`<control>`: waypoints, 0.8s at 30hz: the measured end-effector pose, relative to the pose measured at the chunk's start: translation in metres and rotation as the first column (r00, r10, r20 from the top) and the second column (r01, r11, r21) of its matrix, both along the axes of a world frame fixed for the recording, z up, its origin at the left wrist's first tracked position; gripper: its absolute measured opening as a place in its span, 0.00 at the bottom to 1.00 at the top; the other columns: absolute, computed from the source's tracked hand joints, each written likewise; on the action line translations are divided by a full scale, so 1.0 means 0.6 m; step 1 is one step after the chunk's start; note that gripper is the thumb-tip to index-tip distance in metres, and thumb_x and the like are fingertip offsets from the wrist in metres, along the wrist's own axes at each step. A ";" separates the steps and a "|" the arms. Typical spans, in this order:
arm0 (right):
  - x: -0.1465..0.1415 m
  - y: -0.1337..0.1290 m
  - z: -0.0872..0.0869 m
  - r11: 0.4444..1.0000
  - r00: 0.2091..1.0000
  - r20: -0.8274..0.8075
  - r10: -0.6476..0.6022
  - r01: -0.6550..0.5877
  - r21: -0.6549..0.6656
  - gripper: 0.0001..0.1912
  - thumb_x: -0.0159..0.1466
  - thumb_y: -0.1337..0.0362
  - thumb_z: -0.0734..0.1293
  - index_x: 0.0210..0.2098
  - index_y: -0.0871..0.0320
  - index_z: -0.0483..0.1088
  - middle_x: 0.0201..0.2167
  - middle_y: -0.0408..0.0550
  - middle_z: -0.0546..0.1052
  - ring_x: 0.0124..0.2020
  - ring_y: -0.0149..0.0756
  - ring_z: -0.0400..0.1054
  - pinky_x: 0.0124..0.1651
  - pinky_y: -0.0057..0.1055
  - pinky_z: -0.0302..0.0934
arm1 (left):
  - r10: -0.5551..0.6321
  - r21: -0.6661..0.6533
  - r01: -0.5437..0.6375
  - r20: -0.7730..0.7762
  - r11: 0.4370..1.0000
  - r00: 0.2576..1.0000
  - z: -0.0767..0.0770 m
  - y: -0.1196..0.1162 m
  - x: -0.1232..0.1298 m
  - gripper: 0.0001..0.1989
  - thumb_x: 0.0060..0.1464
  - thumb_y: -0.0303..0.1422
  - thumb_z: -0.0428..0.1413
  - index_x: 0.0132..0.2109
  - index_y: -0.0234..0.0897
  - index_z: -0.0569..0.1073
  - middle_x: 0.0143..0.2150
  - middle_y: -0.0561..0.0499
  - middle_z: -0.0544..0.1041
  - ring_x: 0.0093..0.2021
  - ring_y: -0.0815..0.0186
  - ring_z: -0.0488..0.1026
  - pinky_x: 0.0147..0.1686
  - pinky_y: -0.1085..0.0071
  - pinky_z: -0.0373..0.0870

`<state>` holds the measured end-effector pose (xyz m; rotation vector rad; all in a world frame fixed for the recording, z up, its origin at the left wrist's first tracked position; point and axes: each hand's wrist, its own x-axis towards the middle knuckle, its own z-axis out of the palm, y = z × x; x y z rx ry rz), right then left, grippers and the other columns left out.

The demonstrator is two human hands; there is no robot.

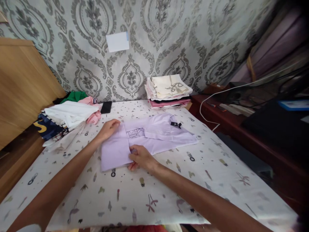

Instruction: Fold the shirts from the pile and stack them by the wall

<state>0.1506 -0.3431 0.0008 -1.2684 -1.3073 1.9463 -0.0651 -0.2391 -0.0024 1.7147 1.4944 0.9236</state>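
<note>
A lavender shirt (154, 135) lies partly folded on the patterned tablecloth (149, 190), its collar with a black label toward the right. Its left end is folded over, partly covering a dark line print. My left hand (109, 128) is at the fold's upper left edge, fingers curled together; whatever they pinch is too small to make out. Nearer the front, my right hand (141, 158) grips the folded layer's lower edge between thumb and fingers.
A loose heap of clothes (70, 116) lies at the back left, beside a black phone (106, 107). Folded clothes (169, 90) are stacked at the back. A white cable (205, 100) hangs on the right. Patterned wall behind.
</note>
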 end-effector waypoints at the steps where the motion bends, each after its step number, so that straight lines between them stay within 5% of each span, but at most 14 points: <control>1: 0.000 0.001 -0.002 1.000 1.000 -0.006 0.005 -0.005 -0.004 0.10 0.62 0.78 0.58 0.39 0.60 0.65 0.16 0.36 0.70 0.16 0.31 0.71 0.19 0.23 0.66 | -0.049 0.103 0.061 -0.120 0.993 0.992 -0.007 -0.009 -0.001 0.13 0.60 0.37 0.52 0.47 0.38 0.74 0.50 0.44 0.79 0.52 0.57 0.75 0.56 0.59 0.69; 4: 0.000 0.002 -0.005 1.000 1.000 -0.021 0.007 -0.008 -0.012 0.11 0.62 0.78 0.58 0.40 0.60 0.66 0.17 0.36 0.70 0.17 0.31 0.72 0.19 0.22 0.66 | -0.068 0.284 0.201 -0.418 0.938 0.906 -0.024 -0.016 -0.004 0.17 0.63 0.37 0.48 0.54 0.38 0.72 0.57 0.43 0.75 0.57 0.55 0.70 0.60 0.57 0.64; 7: 0.001 0.002 -0.005 1.000 1.000 -0.024 -0.005 0.005 -0.021 0.12 0.61 0.78 0.59 0.42 0.61 0.67 0.16 0.36 0.70 0.17 0.32 0.72 0.19 0.22 0.65 | -0.011 0.292 0.193 -0.528 0.937 0.849 -0.029 0.015 -0.009 0.16 0.61 0.32 0.47 0.53 0.38 0.73 0.53 0.43 0.76 0.55 0.54 0.70 0.58 0.56 0.65; 14: 0.001 0.000 0.010 0.999 0.999 -0.034 0.032 -0.033 -0.039 0.17 0.62 0.79 0.57 0.45 0.64 0.71 0.13 0.37 0.70 0.16 0.30 0.71 0.19 0.20 0.64 | -0.119 0.159 0.225 -0.496 0.961 0.860 -0.010 0.086 -0.021 0.08 0.49 0.32 0.54 0.35 0.37 0.76 0.35 0.49 0.78 0.36 0.60 0.73 0.41 0.65 0.68; 24: 0.023 0.019 0.028 1.000 0.999 -0.049 -0.007 0.006 -0.026 0.19 0.63 0.79 0.56 0.47 0.64 0.72 0.14 0.40 0.73 0.17 0.30 0.71 0.22 0.21 0.66 | -0.165 0.103 0.228 -0.419 0.968 0.893 0.002 0.095 -0.002 0.11 0.50 0.37 0.50 0.37 0.38 0.74 0.33 0.51 0.77 0.35 0.62 0.72 0.37 0.68 0.66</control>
